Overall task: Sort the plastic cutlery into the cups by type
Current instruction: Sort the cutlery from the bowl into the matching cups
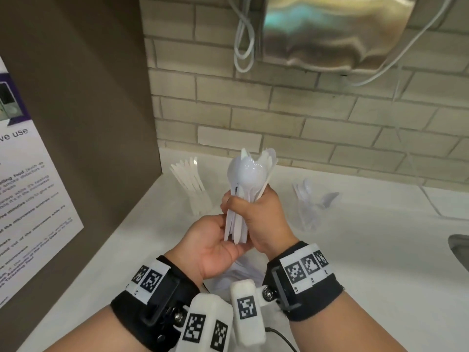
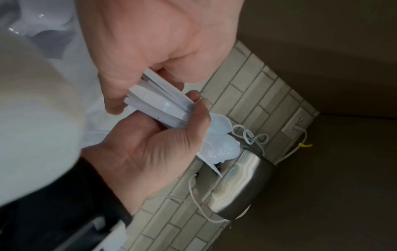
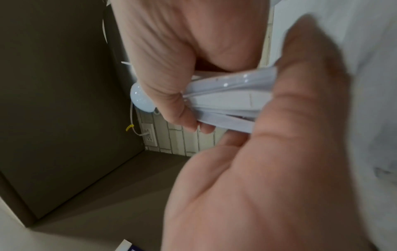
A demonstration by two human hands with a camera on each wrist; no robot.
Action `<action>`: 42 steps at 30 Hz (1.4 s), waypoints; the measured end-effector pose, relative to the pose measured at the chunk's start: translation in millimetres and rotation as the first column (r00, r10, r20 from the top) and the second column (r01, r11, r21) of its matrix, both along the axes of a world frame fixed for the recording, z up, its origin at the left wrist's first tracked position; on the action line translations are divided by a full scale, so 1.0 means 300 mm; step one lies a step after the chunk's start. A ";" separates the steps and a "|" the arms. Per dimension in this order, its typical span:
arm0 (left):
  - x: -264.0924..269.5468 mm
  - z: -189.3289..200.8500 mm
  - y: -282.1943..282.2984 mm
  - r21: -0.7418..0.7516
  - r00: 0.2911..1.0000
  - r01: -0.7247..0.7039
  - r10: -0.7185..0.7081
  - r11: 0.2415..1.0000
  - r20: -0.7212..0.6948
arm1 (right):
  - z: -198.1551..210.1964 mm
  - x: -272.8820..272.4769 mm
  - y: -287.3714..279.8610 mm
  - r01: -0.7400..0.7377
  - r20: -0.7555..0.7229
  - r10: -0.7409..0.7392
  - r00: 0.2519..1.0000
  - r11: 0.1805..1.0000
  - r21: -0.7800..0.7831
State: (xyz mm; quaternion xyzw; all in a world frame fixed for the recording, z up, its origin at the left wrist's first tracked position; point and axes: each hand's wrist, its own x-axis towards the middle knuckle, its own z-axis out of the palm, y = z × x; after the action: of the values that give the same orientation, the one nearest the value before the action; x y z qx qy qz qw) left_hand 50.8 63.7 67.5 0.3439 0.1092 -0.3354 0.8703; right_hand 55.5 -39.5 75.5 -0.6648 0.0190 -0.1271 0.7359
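Right hand [image 1: 258,219]: fingers curled round a bundle of white plastic cutlery [image 1: 245,184], gripping it at mid-handle; the bundle stands upright above the white counter [image 1: 368,250], spoon bowls and fork tines at the top
Left hand [image 1: 210,247]: palm up just below the right hand; thumb and fingers pinch the lower handle ends of the same bundle; in the left wrist view the thumb lies over the fanned handle ends [image 2: 159,105]
Bundle in the right wrist view: flat handles [image 3: 225,101] squeezed between the two hands; one spoon bowl [image 3: 140,100] shows past the knuckles
Cup of knives [image 1: 193,189]: a clear cup on the counter, left of the bundle and nearer the brown side panel [image 1: 83,110]; white knives stand in it, fanned out
Cup of spoons [image 1: 308,207]: a clear cup on the counter, right of the bundle; a few spoons in it; blurred
Loose cutlery [image 1: 243,273]: a white heap on the counter under the bundle, mostly hidden by the wrists
Behind the bundle: a tiled wall [image 1: 304,118] with a steel fixture [image 1: 337,31] and white cables [image 1: 243,39]
Sink edge [image 1: 459,247]: far right of the bundle, on the counter
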 end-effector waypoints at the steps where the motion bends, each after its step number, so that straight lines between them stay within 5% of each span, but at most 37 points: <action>1: 0.002 0.001 0.005 0.051 1.000 0.007 -0.009 0.999 0.025 | 0.005 -0.002 0.002 -0.006 -0.005 0.006 1.000 1.000 0.014; 4: 0.007 -0.007 0.031 0.237 0.968 -0.023 -0.038 0.971 0.248 | 0.030 -0.013 -0.015 -0.015 0.009 0.015 1.000 1.000 -0.017; 7: 0.016 0.017 0.067 0.217 0.778 -0.138 -0.030 0.966 0.628 | 0.043 -0.041 -0.023 -0.139 -0.008 0.140 0.990 0.965 -0.223; 10: 0.034 0.035 0.063 0.256 0.663 -0.249 -0.029 0.934 0.749 | 0.034 -0.056 0.008 -0.273 -0.102 0.255 0.962 0.848 -0.454; 15: 0.033 0.035 0.036 0.246 0.649 -0.447 0.122 0.860 0.751 | 0.030 -0.048 0.032 -0.244 -0.094 0.243 0.966 0.715 -0.655; 20: 0.031 0.045 0.037 0.232 0.689 -0.443 0.163 0.866 0.706 | 0.009 -0.058 0.015 -0.276 -0.204 0.194 0.960 0.785 -0.554; 27: 0.031 0.054 0.046 0.131 0.690 -0.427 0.228 0.895 0.687 | -0.036 -0.089 0.019 -0.516 -0.331 0.438 0.836 0.832 -0.204; 30: 0.035 0.055 0.049 0.115 0.673 -0.430 0.233 0.896 0.701 | -0.038 -0.084 0.036 -0.420 -0.306 0.341 0.889 0.874 -0.245; 33: 0.055 0.048 0.083 0.063 0.691 -0.303 0.174 0.951 0.702 | -0.030 -0.073 0.034 -0.288 -0.248 0.231 0.941 0.930 -0.227; 38: 0.015 0.039 0.108 0.324 0.664 0.047 -0.272 0.945 0.697 | 0.003 -0.084 0.042 -0.373 -0.206 0.326 0.923 0.890 -0.262; 42: 0.010 0.057 0.103 0.379 0.730 0.018 -0.271 0.925 0.628 | -0.008 -0.104 0.078 -0.431 -0.197 0.392 0.899 0.873 -0.228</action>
State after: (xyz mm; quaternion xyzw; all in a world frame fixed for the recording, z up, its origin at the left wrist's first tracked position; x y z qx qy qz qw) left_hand 53.9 94.7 84.8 0.5966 -0.1807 -0.2324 0.7466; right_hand 24.2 -16.2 73.2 -0.7535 -0.0872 0.0797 0.6468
